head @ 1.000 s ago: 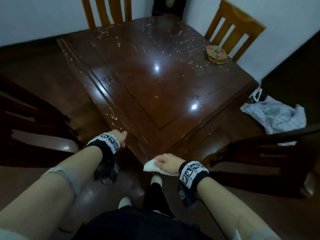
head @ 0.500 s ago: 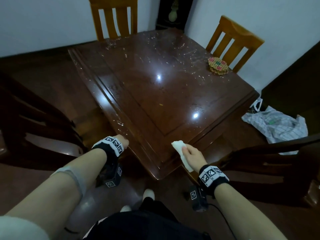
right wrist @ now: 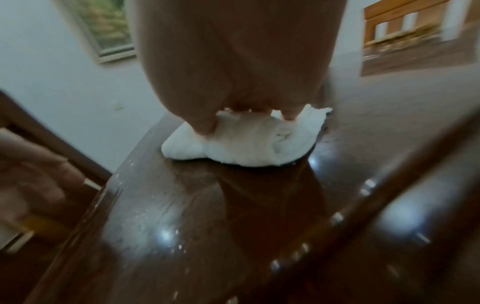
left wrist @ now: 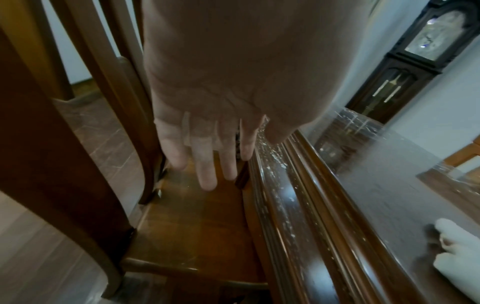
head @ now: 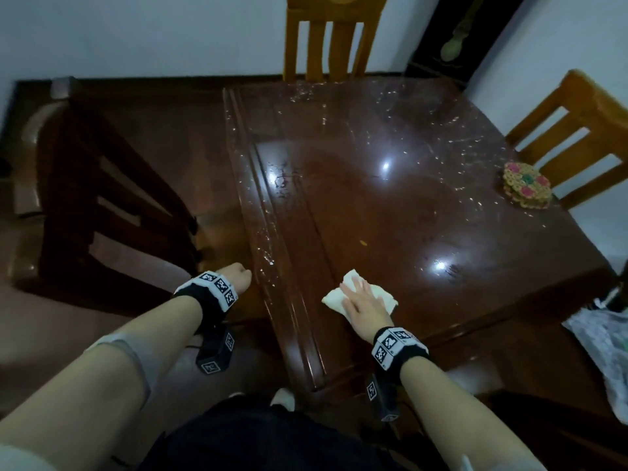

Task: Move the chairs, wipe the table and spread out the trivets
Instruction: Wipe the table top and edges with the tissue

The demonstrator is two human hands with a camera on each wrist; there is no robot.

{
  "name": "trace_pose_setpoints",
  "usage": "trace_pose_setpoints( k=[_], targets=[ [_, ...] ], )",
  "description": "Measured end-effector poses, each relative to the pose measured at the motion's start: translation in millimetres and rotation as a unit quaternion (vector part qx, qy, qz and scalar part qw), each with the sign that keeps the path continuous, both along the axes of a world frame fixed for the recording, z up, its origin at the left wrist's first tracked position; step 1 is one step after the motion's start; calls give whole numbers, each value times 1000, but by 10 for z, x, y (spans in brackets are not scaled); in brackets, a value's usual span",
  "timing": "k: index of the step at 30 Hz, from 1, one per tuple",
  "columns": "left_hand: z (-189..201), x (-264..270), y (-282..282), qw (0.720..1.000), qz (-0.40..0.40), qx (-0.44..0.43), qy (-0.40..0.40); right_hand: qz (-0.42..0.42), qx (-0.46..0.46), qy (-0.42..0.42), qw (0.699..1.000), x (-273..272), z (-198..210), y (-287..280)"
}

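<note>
Right hand (head: 365, 302) has slid its white cloth (head: 353, 294) onto the table (head: 424, 205), palm flat. Left hand (left wrist: 207, 144) hangs relaxed, empty. Wiping's just starting; next, sweep far toward the crumbs.

White cloth (head: 356, 294) lies crumpled on glossy table (head: 390, 215) near its corner.

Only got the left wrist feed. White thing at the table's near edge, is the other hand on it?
Observer: Yes. The right hand presses flat on the white cloth, near the table's front corner.
Operator: Trivets spread yet?
Observer: No. The woven trivet pile sits at the far right edge, in front of a light wooden chair.
Operator: Debris ahead of the cloth?
Observer: One small yellow crumb lies beyond it.
</note>
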State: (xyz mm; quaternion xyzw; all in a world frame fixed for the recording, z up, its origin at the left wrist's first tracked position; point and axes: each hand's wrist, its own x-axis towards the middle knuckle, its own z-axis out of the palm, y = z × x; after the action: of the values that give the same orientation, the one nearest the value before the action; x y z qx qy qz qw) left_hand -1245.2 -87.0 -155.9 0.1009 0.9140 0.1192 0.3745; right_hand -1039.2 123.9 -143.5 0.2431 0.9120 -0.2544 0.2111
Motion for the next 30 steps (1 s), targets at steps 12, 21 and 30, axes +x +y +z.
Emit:
trace_pose_setpoints(
  k=[12, 21, 30],
  targets=[
    [-329, -656, 165, 978, 170, 116, -29, 37, -8, -21, 999, -1510, -63, 519],
    [-546, -1519, 482, 953, 224, 196, -62, 80, -13, -12, 997, -3198, -61, 740],
    [-798, -1887, 532, 911, 288, 277, -98, 251, 106, 34, 962, -4382, -229, 285]
  ],
)
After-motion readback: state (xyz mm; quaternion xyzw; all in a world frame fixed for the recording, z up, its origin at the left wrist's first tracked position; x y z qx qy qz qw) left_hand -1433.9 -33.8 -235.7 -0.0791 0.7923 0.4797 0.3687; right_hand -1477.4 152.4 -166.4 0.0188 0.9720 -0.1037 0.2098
